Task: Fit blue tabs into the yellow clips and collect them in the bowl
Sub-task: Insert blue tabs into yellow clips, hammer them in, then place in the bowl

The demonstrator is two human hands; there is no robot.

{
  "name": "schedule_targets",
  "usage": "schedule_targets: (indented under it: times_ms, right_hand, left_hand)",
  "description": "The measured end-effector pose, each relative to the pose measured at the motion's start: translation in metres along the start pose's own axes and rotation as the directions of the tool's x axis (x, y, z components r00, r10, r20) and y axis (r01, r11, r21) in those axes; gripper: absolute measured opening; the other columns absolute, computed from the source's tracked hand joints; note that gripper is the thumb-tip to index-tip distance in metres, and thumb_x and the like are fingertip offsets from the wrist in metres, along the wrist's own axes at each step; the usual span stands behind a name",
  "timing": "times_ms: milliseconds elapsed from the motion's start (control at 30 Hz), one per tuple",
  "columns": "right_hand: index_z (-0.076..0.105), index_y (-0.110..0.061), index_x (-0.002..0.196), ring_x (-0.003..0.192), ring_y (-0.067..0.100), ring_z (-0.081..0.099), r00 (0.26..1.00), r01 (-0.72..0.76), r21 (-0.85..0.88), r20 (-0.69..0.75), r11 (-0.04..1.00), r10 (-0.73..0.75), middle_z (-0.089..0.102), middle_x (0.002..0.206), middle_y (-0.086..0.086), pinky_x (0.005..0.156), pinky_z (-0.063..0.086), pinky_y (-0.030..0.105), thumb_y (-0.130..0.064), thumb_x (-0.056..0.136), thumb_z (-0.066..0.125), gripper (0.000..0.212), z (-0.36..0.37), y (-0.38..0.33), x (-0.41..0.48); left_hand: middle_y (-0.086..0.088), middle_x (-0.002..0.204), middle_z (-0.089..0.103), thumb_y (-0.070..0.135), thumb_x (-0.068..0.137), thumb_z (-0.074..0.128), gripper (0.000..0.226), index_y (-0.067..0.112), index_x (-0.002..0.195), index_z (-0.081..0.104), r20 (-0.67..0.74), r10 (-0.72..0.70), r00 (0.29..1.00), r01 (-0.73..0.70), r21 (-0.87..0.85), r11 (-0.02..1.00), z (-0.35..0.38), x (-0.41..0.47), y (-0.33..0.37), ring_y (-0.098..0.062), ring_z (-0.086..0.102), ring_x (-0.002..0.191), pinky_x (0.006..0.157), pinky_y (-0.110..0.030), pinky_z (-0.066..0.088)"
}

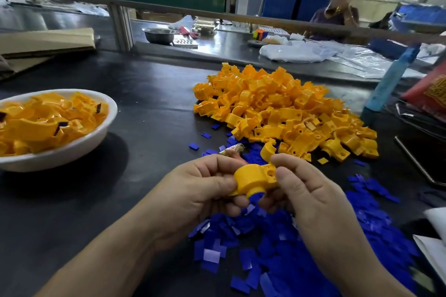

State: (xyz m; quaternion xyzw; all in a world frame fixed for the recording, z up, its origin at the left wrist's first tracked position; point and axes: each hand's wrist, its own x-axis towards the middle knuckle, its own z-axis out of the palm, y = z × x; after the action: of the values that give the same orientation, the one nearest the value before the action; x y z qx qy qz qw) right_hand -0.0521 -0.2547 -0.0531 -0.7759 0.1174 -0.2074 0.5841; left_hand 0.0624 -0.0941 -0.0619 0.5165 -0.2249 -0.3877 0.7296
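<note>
Big dark table (149,94), with the loose pile of yellow clips (277,103) heaped up at about 1 o'clock and the blue tabs (301,248) spread out at 5 o'clock. The white bowl (72,152) sits at 9 o'clock, already loaded with clips. Dead centre, the left hand (200,190) and right hand (306,190) both pinch one yellow clip (253,177) from either side, with a blue tab (257,196) poking out at its underside.

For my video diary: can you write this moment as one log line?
step: fitting tab | left hand: holds yellow clip | right hand: pinches same clip, blue tab beneath | bowl: holds fitted clips
</note>
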Motion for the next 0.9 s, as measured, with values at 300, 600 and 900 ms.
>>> schedule_targets:
  times_ms: [300,600,900]
  right_hand:
    - [0.045,-0.061,0.095,0.074,0.002,0.059,0.986,0.148,-0.508,0.144,0.849,-0.086,0.057,0.092,-0.02,0.054,0.051,0.025,-0.064,0.08,0.036,0.019,-0.006,-0.006,-0.003]
    - [0.03,-0.04,0.123,0.078,0.021,0.055,0.914,0.291,-0.925,0.344,0.244,0.216,0.058,0.089,-0.007,0.05,0.037,0.029,-0.074,0.081,0.034,0.054,0.003,0.006,-0.011]
    - [0.048,-0.03,0.093,0.078,0.019,0.059,0.967,0.205,-0.913,0.245,0.352,0.074,0.058,0.09,-0.005,0.068,0.052,0.038,-0.038,0.096,0.038,0.014,0.006,0.024,-0.004]
  left_hand:
    - [-0.011,0.091,0.077,0.016,0.075,0.072,0.02,0.013,0.095,0.073,-0.056,-0.104,0.993,0.116,0.283,0.952,0.005,0.0,-0.004,-0.02,0.073,0.078,0.069,-0.028,0.056]
    - [-0.006,0.084,0.074,0.004,0.066,0.065,0.051,0.006,0.117,0.064,-0.215,-0.01,0.977,-0.011,-0.098,0.995,-0.001,0.005,0.006,-0.015,0.071,0.068,0.065,-0.027,0.061]
    - [-0.013,0.085,0.076,0.014,0.063,0.071,0.039,0.006,0.101,0.064,-0.278,-0.083,0.957,0.084,-0.009,0.996,-0.003,0.009,-0.003,-0.019,0.073,0.068,0.061,-0.033,0.062]
